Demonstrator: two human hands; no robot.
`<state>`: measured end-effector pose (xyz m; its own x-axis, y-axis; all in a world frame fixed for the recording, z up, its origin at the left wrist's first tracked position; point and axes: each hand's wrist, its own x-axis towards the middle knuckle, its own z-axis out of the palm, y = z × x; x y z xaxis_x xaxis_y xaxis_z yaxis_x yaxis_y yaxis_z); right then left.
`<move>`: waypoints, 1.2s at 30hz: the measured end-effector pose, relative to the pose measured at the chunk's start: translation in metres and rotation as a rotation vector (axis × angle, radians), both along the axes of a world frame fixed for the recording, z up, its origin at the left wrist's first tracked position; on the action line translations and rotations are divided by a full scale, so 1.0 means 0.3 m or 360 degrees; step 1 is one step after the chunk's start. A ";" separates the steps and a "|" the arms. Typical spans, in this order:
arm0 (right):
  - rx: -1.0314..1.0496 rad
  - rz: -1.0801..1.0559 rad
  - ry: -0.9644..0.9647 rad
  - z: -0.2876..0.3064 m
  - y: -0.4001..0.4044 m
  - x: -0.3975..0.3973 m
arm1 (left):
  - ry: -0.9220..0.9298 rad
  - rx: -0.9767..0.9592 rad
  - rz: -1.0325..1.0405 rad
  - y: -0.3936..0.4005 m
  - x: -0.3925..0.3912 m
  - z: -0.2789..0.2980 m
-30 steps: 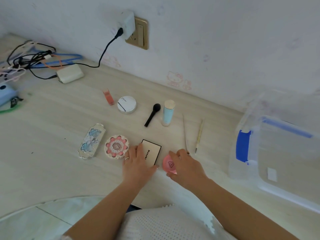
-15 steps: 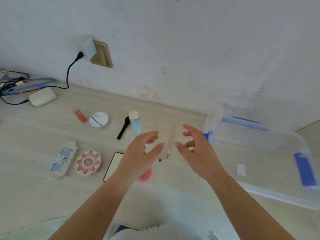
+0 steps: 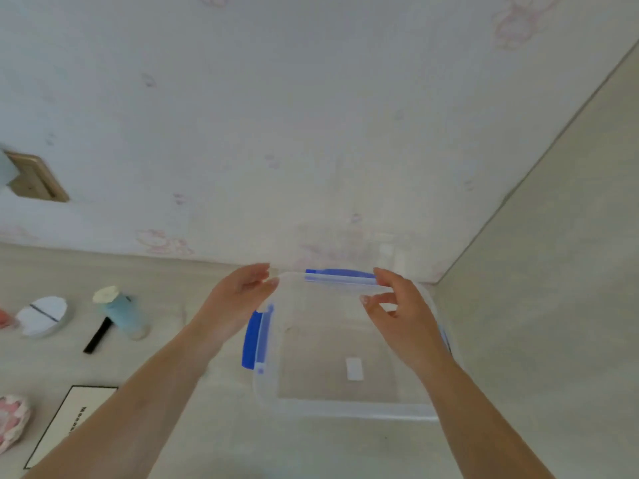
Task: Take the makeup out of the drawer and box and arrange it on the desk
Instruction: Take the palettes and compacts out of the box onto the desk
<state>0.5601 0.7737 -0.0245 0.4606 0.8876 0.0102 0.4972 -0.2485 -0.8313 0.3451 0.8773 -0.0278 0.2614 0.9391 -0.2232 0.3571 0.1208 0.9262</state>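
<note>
A clear plastic box [image 3: 342, 409] with blue clips sits on the desk against the wall corner; only a small white label shows inside it. My left hand [image 3: 238, 299] hovers open over the box's far left corner. My right hand [image 3: 401, 312] is open over its far right side, fingertips near the blue back clip [image 3: 340, 274]. Neither hand holds anything. Makeup lies at the left: a white round compact [image 3: 43, 314], a pale blue bottle [image 3: 121, 311], a black brush handle [image 3: 98, 335], a white square palette [image 3: 65, 423] and a pink flower compact [image 3: 10, 420].
The wall runs close behind the box, with a brass socket [image 3: 34, 178] at far left. A beige side panel [image 3: 553, 236] closes off the right. A blue side clip [image 3: 254, 337] juts from the box's left wall.
Both hands left the palette and pink compact, rose, and moved right to the far rim of the clear box. The view swung right, so most of the makeup slid out of frame.
</note>
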 end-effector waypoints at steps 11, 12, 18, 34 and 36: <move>-0.0304 -0.0140 0.0089 -0.095 0.134 0.315 | 0.0212 -0.0327 -0.0044 0.241 0.096 -0.087; -0.0311 -0.0201 0.0199 -0.099 0.144 0.320 | 0.0221 -0.0354 -0.0049 0.248 0.099 -0.094; -0.0689 -0.0294 0.0709 -0.128 0.195 0.354 | 0.0147 -0.0496 -0.0032 0.279 0.147 -0.137; 0.0141 -0.0448 0.0924 -0.012 0.101 0.342 | 0.0107 0.0118 -0.0062 0.148 0.131 0.067; 0.0271 -0.0395 0.1031 0.026 0.046 0.309 | 0.0022 0.0159 -0.0062 0.096 0.099 0.094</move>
